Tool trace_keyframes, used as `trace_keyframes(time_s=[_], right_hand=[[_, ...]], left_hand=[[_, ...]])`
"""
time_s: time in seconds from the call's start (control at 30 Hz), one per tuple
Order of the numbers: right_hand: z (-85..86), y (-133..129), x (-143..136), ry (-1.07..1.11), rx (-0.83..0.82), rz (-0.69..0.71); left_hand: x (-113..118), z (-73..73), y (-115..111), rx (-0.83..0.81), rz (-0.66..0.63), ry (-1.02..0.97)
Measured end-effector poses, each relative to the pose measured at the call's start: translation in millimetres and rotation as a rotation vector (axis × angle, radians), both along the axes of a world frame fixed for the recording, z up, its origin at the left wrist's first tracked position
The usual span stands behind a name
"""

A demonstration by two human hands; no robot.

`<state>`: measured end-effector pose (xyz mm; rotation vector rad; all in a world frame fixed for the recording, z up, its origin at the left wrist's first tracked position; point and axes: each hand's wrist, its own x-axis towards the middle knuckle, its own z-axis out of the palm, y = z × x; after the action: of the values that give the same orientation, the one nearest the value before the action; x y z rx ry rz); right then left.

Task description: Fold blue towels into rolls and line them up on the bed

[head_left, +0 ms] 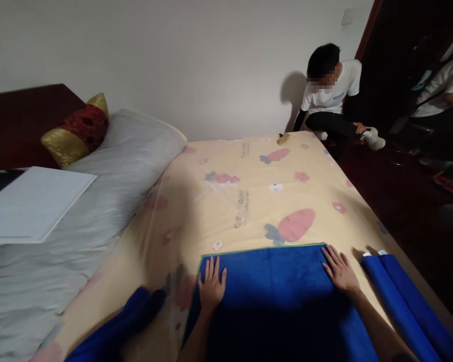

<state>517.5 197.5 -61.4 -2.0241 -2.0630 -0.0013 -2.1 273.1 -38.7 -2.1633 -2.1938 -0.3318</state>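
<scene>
A blue towel (272, 274) with a green edge lies spread flat on the bed in front of me; its near part falls in shadow and runs out of view. My left hand (212, 285) rests flat on its far left corner, fingers stretched out. On the far right corner lies my right hand (340, 269), palm down with the fingers spread. To the right, two rolled blue towels (403, 301) lie side by side, white tags at their far ends. A crumpled blue cloth (117, 327) is at the lower left.
The bed carries a yellow sheet (256, 171) printed with carrots and flowers. Left are a grey cover (109, 201), a white board (41, 201) and a red-gold cushion (77, 130). A small golden object (283, 139) sits near the far edge. Two people (330, 95) sit beyond, at right.
</scene>
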Motion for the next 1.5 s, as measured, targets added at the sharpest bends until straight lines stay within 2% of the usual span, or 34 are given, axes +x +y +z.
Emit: trace_keyframes(time_s=[0.17, 0.3, 0.33, 0.5, 0.63, 0.77, 0.83, 0.9, 1.0, 1.1, 1.17, 1.2, 1.27, 1.3, 1.33, 1.37, 1.43, 1.47, 1.5], right_hand=[[3.0, 3.9, -1.8, 0.097, -0.058, -0.036], [4.7, 16.2, 11.4, 0.104, -0.106, -0.360], [4.6, 19.8, 13.9, 0.085, -0.115, -0.404], [12.6, 38.8, 22.0, 0.020, -0.152, -0.371], [33.3, 52.9, 32.9, -0.048, -0.133, -0.387], [49.5, 57.5, 27.0, -0.110, -0.039, -0.305], [50.4, 53.8, 8.2, -0.133, 0.020, -0.284], [45.9, 46.7, -24.8, -0.140, 0.054, -0.214], [32.8, 36.5, -97.5, -0.096, 0.093, 0.048], [19.2, 37.2, -175.5, 0.001, 0.130, 0.209], [12.4, 44.5, -210.9, 0.063, 0.101, 0.240], [9.4, 48.8, -218.9, 0.083, 0.076, 0.255], [3.9, 54.6, -210.9, 0.089, 0.033, 0.277], [1.2, 54.9, -194.8, 0.078, 0.020, 0.268], [-1.4, 52.8, -172.2, 0.061, 0.014, 0.238], [-3.9, 48.4, -144.8, 0.042, 0.016, 0.180], [-8.6, 34.5, -86.5, 0.002, 0.037, -0.007], [-11.0, 26.5, -60.5, -0.016, 0.058, -0.123], [-13.5, 18.8, -39.3, -0.032, 0.065, -0.200]], left_hand=[[7.3, 3.0, -1.6, -0.006, 0.004, 0.063], [9.3, 1.8, -2.4, -0.007, 0.009, 0.092], [8.8, 1.4, -2.5, -0.007, 0.012, 0.091], [7.5, 0.4, -3.1, 0.018, 0.005, 0.061], [8.3, -3.7, -3.6, 0.051, -0.001, 0.050], [6.9, -9.1, -3.9, 0.067, -0.011, 0.070], [3.2, -9.2, -2.9, 0.063, -0.009, 0.077], [-0.1, -6.0, -0.8, 0.055, -0.001, 0.079], [12.4, 4.7, 0.9, 0.053, 0.003, 0.081], [64.6, 13.1, -4.9, 0.085, -0.123, 0.063], [111.6, 11.0, -11.3, 0.073, -0.389, 0.036], [131.5, 7.7, -13.7, 0.054, -0.501, 0.024], [150.4, 0.4, -14.4, 0.035, -0.560, 0.004], [146.0, -2.5, -12.1, 0.027, -0.557, 0.001], [132.1, -4.4, -8.1, 0.027, -0.520, 0.002], [110.3, -5.4, -3.0, 0.025, -0.476, 0.009], [53.6, -6.4, 7.7, 0.071, -0.222, 0.023], [25.1, -7.0, 11.9, 0.087, -0.147, 0.032], [0.4, -8.0, 14.8, 0.090, -0.140, 0.046]])
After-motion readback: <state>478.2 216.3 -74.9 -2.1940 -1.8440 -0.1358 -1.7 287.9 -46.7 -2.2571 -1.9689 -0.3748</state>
